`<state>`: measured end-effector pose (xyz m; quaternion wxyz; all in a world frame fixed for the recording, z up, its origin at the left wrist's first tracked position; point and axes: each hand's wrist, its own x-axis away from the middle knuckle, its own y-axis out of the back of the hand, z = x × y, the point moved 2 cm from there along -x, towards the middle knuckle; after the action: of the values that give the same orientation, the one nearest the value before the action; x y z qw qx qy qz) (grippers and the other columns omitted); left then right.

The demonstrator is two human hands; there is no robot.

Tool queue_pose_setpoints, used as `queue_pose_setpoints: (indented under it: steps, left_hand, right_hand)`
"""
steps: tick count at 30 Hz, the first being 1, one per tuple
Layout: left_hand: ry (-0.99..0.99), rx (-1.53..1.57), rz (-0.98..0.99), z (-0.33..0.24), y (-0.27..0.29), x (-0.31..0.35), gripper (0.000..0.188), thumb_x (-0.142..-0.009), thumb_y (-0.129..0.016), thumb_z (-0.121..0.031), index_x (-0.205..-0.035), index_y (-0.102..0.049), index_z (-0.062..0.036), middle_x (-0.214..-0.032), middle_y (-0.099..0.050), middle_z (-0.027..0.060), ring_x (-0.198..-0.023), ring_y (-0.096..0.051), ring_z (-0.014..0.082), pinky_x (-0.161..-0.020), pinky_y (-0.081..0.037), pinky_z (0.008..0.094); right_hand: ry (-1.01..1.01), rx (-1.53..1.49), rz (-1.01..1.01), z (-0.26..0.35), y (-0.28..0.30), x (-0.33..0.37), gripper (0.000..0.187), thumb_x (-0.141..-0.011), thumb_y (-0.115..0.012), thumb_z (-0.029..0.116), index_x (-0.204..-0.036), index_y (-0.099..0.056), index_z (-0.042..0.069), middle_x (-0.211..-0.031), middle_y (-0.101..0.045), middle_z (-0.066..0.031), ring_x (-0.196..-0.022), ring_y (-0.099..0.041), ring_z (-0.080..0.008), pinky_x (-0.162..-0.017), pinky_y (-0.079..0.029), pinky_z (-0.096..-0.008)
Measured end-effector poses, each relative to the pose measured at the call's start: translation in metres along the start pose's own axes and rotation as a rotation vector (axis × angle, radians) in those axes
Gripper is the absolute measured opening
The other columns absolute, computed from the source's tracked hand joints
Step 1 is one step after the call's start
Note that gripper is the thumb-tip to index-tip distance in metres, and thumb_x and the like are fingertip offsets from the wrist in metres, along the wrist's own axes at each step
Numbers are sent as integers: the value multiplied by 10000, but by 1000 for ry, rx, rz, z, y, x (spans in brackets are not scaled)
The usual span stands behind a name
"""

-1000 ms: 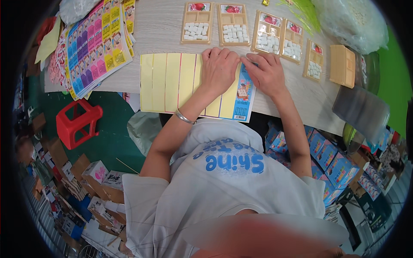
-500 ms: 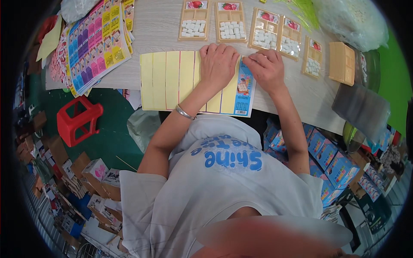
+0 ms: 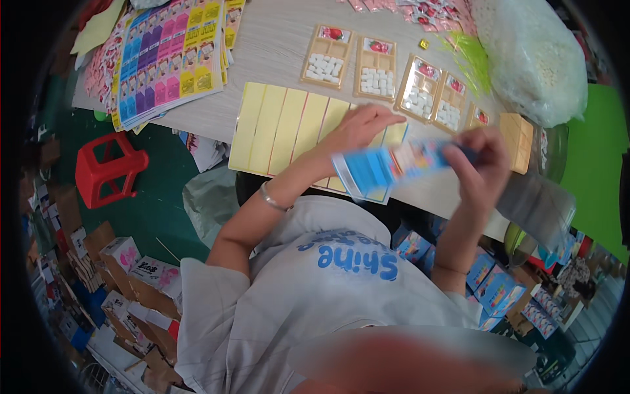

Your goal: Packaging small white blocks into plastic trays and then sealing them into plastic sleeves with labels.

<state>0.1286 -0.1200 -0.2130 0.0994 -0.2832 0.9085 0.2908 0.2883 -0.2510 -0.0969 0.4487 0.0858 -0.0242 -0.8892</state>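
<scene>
A blue printed sticker strip (image 3: 375,169), blurred by motion, hangs from my right hand (image 3: 484,167), which pinches its right end between thumb and fingers. Below the strip lies a pale yellow backing sheet (image 3: 270,125) with dark dividing lines, its front edge over the table edge. My left hand (image 3: 354,134) rests on the right part of this sheet, fingers stretched out and holding nothing. Beyond the sheet stand several beige plastic trays (image 3: 329,46), each with a strawberry-picture packet at the far end and white pellet-like pieces at the near end.
Colourful printed sheets (image 3: 172,56) are piled at the left. Far right are a bulging clear bag (image 3: 535,62), green strips (image 3: 471,62), a stack of beige trays (image 3: 515,141) and a clear plastic container (image 3: 538,207). A red stool (image 3: 105,172) and blue boxes (image 3: 500,290) stand below table height.
The blue strip has come off the yellow sheet's right end and is lifted in my right hand, which moved right and nearer. My left hand stays on the sheet, fingers now pointing right.
</scene>
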Motion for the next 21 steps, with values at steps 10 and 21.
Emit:
queue_pose_setpoints:
  steps: [10,21]
  left_hand:
    - [664,338,-386,112,113,-53,192,-827,-836,-198,-853,-775,-18,-709,-731,41,-605,-664,122,-577,-524,283]
    - [612,-152,-363,130,104,-69,253,-815,-840,-258,-817,-764,-16,-707,-744,89,-626,-707,172,-590,-518,321]
  right_hand:
    - [-142,-176,-126,-146,-130,-105,432,-814,-834,54,-1121,-531,45,-856,-696,-51,-686,-661,-109,-553,-491,-223]
    - [-168,502,-163,-150,-130,-140,572,-757,-866,165,-1222,-544,77,-828,-699,-91,-681,-675,-172,-615,-532,-316]
